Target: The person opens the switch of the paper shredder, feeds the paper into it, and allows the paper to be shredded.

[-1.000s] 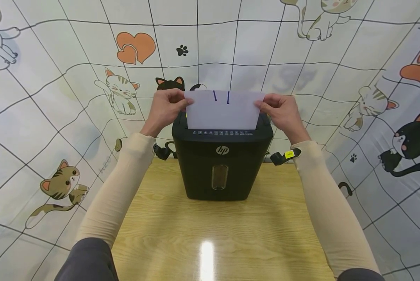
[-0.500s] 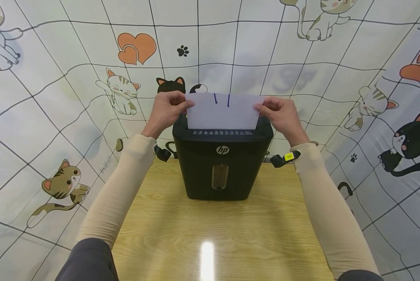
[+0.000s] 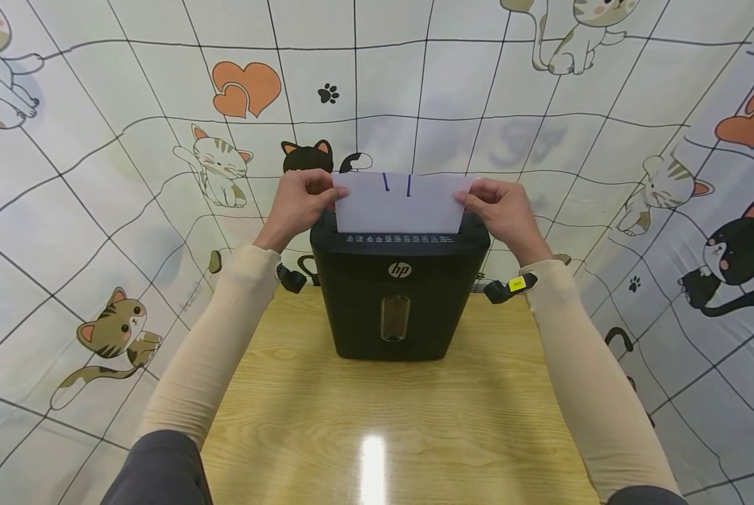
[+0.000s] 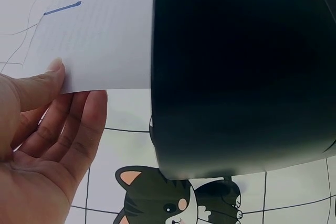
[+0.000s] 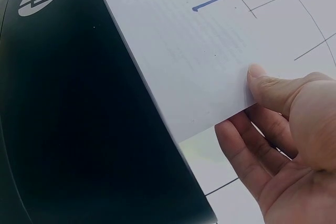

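A black paper shredder [image 3: 358,301] with an hp logo stands upright at the far side of the table. From its top rises a white sheet of paper [image 3: 402,210] with two blue pen strokes near its upper edge; its lower part is hidden inside the shredder. My left hand [image 3: 299,203] pinches the sheet's left edge near the upper corner, thumb in front and fingers behind, as the left wrist view shows. On the opposite edge my right hand [image 3: 503,210] pinches the paper the same way; the thumb [image 5: 273,90] lies on its face in the right wrist view.
The wooden table [image 3: 377,407] extends toward me from the shredder. A white curtain [image 3: 465,84] with grid lines and cartoon cats hangs behind and on both sides. Wrist cameras [image 3: 509,286] sit on both forearms, close beside the shredder.
The sheet has sunk lower into the shredder, so less of it shows above. Both hands have moved down along with it, still pinching its edges.
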`<state>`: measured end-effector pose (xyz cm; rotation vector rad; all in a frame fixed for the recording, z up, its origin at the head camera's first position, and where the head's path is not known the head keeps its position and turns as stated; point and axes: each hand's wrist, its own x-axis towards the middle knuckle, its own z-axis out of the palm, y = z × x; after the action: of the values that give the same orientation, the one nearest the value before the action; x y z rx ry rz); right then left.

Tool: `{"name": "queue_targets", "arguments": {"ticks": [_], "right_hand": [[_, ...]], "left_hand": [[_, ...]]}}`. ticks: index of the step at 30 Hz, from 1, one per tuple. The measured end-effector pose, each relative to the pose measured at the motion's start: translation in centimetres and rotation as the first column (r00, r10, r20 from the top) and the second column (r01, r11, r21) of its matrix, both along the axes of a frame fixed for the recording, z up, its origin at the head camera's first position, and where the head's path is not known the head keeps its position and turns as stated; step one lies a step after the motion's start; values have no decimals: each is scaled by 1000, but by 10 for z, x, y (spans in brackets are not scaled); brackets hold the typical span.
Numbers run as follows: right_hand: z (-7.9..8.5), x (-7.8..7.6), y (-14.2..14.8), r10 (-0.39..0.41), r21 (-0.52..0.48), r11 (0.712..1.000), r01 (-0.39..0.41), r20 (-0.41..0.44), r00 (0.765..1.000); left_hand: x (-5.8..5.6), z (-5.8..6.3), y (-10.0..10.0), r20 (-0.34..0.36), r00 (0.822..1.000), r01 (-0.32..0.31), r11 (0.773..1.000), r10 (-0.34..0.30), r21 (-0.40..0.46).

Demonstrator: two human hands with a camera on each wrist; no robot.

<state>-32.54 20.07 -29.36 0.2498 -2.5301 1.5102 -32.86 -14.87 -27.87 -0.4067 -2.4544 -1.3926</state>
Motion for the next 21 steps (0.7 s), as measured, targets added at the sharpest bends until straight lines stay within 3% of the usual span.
{"name": "queue_targets", "arguments": {"ticks": [21], "right_hand": [[-2,-1,-2,-14,25,1000,14,11,1000]], "left_hand": [[0,-2,-2,3,1000,1,1000,-1,-20]]}}
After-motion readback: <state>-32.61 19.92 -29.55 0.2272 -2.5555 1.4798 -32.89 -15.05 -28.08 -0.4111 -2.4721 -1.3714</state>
